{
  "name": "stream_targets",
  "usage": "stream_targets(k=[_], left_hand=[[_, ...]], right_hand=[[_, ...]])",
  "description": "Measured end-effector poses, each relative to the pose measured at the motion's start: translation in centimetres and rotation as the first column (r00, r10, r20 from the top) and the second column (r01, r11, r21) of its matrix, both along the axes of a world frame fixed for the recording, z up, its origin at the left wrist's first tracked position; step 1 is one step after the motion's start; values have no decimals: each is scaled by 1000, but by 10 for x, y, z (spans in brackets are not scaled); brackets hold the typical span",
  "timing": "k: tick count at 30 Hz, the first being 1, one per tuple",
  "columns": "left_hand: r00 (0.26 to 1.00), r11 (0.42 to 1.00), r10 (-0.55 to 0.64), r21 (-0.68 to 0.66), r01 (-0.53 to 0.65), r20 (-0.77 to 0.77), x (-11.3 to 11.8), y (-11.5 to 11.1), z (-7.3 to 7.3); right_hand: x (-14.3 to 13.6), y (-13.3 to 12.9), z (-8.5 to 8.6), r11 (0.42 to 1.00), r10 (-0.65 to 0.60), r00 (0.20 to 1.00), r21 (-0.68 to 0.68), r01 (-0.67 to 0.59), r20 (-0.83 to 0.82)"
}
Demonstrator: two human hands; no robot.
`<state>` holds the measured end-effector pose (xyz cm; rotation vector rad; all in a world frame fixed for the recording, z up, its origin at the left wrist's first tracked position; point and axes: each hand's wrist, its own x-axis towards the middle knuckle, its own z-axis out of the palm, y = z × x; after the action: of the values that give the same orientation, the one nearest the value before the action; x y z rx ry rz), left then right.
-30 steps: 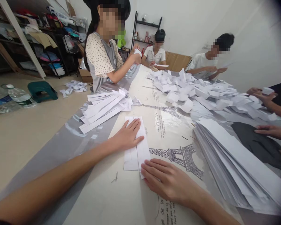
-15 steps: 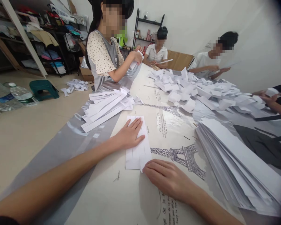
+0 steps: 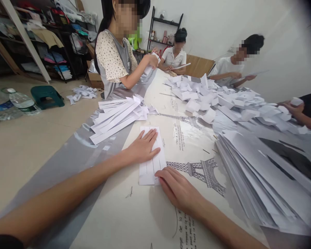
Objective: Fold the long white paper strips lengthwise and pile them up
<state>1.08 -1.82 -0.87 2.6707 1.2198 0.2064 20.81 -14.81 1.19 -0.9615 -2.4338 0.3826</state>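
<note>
A white sheet of paper [image 3: 147,175] with dark printed lines and slits along its length lies flat on the table in front of me. My left hand [image 3: 144,148] rests palm down on its upper part, fingers stretched out. At the sheet's near right corner, the bent fingers of my right hand [image 3: 177,190] are closed on the end of a strip; the fingertips cover part of that corner. Just beyond the sheet, to the left, is a pile of long folded paper strips [image 3: 116,116].
A thick stack of flat paper sheets [image 3: 254,180] lies at right. Many folded paper pieces [image 3: 212,98] are heaped farther back. Several people sit around the table [image 3: 114,214], handling paper. A green stool [image 3: 47,96] and large water bottles [image 3: 23,102] stand on the floor at left.
My right hand has moved slightly up and inward with the sheet's near right corner, which was lifted and now lies lower. My left hand has stayed in place.
</note>
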Motion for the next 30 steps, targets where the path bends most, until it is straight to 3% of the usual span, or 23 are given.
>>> stream_targets(k=[6,9,12,16,23,30], left_hand=[[1000,1000,-6,8,6,4,0,1,-1],[1000,1000,-5,20,5,16,0,2,-4],[1000,999,-6,32,6,28,0,2,-5],[1000,1000,-5,18,4,21,0,1,-2],[999,1000,-6,29,5,43,0,1,-3],[999,1000,-8,18,7,32,0,0,-2]], right_hand=[[12,-1,10,978,157,972,108,-177,175],[12,-3,11,974,144,970,146,-173,194],[7,-4,5,984,108,988,132,-122,110],[4,-2,-5,998,61,998,37,-60,-23],[3,2,-3,992,-7,1000,-125,6,-11],[6,13,1,922,-117,993,-367,119,26]])
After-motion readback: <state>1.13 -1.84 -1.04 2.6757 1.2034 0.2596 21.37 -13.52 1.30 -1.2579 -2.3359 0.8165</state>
